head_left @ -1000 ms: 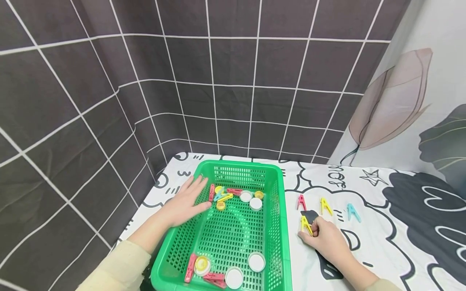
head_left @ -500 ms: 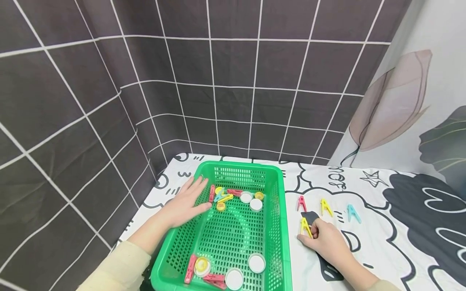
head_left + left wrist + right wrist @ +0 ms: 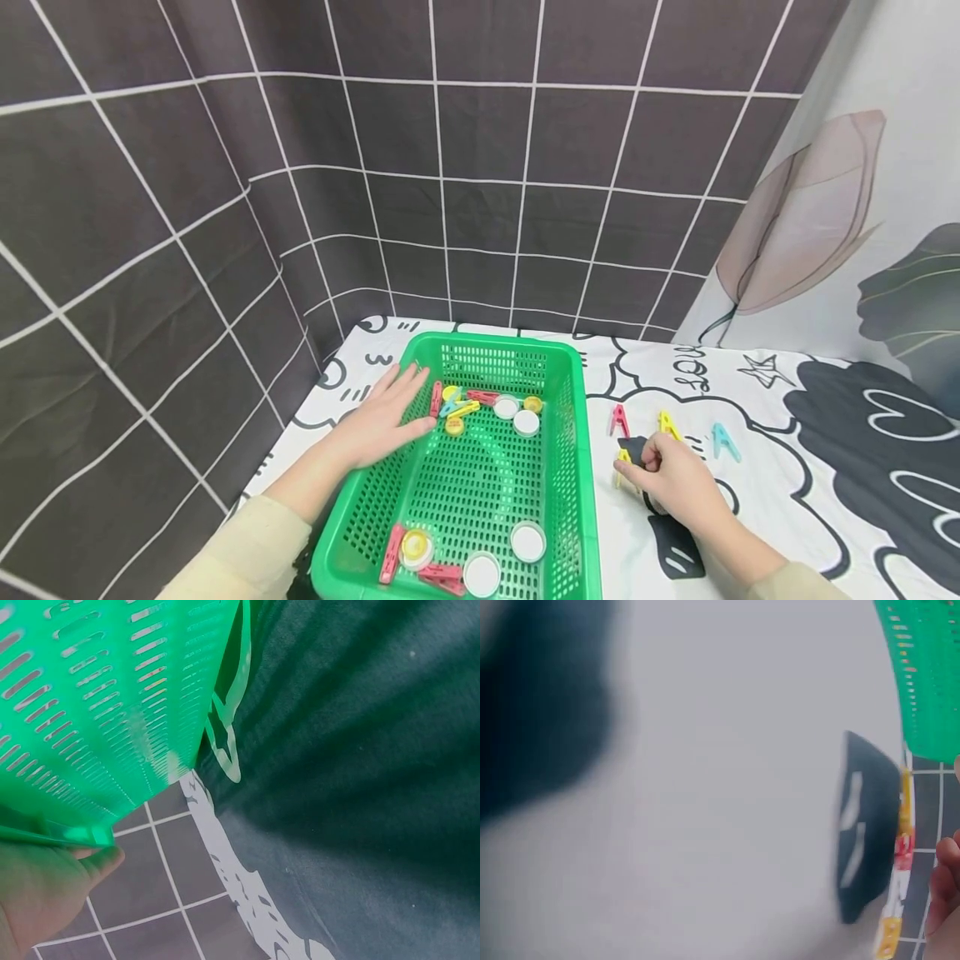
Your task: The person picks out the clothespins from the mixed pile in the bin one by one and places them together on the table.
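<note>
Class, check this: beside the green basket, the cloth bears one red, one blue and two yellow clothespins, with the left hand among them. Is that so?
One slip: in the head view, the right hand, not the left hand, is among those clothespins; the rest stands.

A dark grey cloth [image 3: 480, 208] with a white grid hangs at the back and bends round the left side. Beside it on the right hangs a white curtain [image 3: 907, 100] printed with a pinkish leaf [image 3: 810, 208] and a grey one. A white tablecloth [image 3: 637, 371] below carries black outlines, a drawn star [image 3: 767, 371], lettering [image 3: 690, 371] and a black cloud shape [image 3: 862, 425] with white loops.
</note>
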{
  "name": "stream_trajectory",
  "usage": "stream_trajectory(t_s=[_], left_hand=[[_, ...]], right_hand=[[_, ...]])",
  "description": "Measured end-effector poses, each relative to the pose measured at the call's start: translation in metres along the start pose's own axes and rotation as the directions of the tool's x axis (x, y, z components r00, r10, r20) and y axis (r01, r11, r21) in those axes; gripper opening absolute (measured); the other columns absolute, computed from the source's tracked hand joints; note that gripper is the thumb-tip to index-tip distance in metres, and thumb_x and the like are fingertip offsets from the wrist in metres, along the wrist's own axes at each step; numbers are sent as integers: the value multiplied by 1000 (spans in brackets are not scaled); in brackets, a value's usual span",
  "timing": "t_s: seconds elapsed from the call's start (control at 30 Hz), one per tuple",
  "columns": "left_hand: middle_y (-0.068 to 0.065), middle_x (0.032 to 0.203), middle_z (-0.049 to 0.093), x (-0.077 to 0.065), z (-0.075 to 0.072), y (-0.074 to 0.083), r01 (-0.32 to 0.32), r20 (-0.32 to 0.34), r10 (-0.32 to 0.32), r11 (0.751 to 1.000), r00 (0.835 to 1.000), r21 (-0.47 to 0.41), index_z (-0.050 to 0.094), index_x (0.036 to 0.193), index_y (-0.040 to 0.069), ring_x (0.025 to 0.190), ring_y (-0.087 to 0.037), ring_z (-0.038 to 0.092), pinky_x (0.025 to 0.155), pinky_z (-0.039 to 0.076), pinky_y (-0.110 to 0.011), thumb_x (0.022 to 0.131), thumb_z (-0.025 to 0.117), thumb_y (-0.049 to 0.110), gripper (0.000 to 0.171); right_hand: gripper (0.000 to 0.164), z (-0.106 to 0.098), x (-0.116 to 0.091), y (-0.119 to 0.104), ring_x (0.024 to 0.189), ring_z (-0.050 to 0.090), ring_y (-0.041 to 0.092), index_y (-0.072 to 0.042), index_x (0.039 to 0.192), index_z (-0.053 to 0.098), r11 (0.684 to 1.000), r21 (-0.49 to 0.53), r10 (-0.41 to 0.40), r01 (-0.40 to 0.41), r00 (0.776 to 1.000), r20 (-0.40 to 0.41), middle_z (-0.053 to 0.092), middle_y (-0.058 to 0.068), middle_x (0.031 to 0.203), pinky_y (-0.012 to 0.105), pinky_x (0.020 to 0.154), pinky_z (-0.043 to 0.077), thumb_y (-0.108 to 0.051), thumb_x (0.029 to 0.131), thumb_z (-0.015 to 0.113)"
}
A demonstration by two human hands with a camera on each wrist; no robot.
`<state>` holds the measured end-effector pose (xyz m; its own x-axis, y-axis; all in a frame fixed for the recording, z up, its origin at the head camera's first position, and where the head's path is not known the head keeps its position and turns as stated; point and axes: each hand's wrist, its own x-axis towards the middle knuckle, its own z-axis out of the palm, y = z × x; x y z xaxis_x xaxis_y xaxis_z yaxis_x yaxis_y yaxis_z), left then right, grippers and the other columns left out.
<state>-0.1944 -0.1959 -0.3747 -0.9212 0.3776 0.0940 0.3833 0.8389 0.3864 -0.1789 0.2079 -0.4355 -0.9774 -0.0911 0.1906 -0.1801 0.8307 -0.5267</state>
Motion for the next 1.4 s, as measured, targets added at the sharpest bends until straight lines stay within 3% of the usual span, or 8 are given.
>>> stream_trajectory(t_s=[0.43, 0.67, 1.0, 1.4], left_hand=[[-10, 156, 11, 1, 2, -2, -1, 5, 1, 1000, 1000, -10, 18, 151, 15, 142, -32, -1, 100, 21, -68, 89, 39, 66, 83], [-10, 156, 11, 1, 0, 0, 3, 1, -3, 1000, 1000, -8, 18, 151, 14, 142, -32, -1, 100, 22, -69, 90, 40, 64, 82], [-11, 155, 12, 0, 2, -3, -8, -8, 8, 1000, 1000, -7, 19, 151, 13, 141, -33, 0, 100, 22, -68, 90, 41, 63, 82], [-11, 155, 12, 1, 2, -3, -8, -10, 8, 1000, 1000, -9, 19, 151, 14, 142, -32, 0, 101, 21, -68, 90, 41, 63, 82]], right_hand=[[24, -21, 32, -32, 59, 43, 12, -10, 74, 51, 987, 31, -153, 156, 986, -68, 48, -2, 66, 24, 51, 36, -22, 80, 72], [23, -30, 43, -51, 61, 46, 15, -9, 83, 55, 991, 15, -134, 134, 991, -10, 52, -1, 71, 28, 54, 39, -28, 82, 68], [22, -32, 58, -98, 61, 44, 15, -8, 84, 53, 975, 106, -202, 195, 977, 60, 51, 0, 74, 28, 53, 38, -25, 82, 67], [25, -23, 77, -147, 63, 48, 16, -8, 86, 56, 971, 161, -187, 175, 980, 62, 55, 1, 75, 29, 59, 42, -30, 82, 66]])
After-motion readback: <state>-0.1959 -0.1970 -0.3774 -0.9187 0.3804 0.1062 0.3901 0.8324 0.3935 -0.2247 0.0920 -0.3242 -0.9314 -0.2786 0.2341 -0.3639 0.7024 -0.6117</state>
